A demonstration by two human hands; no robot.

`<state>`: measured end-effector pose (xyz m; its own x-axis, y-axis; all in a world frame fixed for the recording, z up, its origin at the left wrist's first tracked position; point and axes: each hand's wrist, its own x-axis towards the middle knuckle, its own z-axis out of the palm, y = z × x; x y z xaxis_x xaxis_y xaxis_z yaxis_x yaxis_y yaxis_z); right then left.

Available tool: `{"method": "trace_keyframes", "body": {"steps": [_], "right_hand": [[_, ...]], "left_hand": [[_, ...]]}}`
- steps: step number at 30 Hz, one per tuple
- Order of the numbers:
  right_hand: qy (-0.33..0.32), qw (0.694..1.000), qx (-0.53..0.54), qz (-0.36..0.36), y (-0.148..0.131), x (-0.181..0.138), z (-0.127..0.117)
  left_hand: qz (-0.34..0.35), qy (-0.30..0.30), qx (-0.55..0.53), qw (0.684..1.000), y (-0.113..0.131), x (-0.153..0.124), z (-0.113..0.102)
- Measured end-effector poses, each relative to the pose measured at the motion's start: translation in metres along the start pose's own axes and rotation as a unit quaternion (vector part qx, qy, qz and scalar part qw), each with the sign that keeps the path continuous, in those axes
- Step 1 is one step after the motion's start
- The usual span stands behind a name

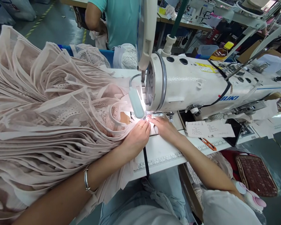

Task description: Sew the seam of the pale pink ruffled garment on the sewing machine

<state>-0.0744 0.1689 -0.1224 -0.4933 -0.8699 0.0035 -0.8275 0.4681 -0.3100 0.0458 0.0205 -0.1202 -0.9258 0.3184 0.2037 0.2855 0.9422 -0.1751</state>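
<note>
A big pile of pale pink sheer and lace fabric (49, 103) covers the left of the sewing table. My left hand (137, 137), a ring on one finger, lies flat on the fabric's edge just left of the needle, fingers stretched out. Beside it, my right hand (162, 125) presses the same edge down with fingers extended toward the presser foot (152, 115). The white sewing machine (201, 84) stands right behind both hands, its small lamp (136, 103) lighting the needle area.
Paper slips (208, 128) and orange-handled snips (208, 144) lie on the table to the right. A ruler strip (164, 157) runs along the table's front edge. A person in a teal shirt (121, 22) works behind. A woven seat pad (256, 175) sits low right.
</note>
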Motion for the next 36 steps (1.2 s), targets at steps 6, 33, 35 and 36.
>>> {"method": "trace_keyframes", "body": {"steps": [6, 33, 35, 36], "right_hand": [[-0.008, 1.000, 0.007, 0.015, -0.004, 0.003, -0.001], [-0.088, 0.992, -0.030, 0.085, -0.017, 0.011, -0.014], [-0.098, 0.990, -0.039, 0.090, -0.020, 0.012, -0.016], [-0.098, 0.990, -0.046, 0.091, -0.022, 0.012, -0.016]], "left_hand": [[-0.005, 0.050, -0.003, 0.999, -0.001, -0.002, 0.013], [-0.058, 0.082, -0.048, 0.994, -0.004, -0.003, 0.023], [-0.049, 0.088, -0.030, 0.994, -0.004, -0.003, 0.021], [-0.039, 0.086, -0.019, 0.995, -0.006, -0.003, 0.019]]}}
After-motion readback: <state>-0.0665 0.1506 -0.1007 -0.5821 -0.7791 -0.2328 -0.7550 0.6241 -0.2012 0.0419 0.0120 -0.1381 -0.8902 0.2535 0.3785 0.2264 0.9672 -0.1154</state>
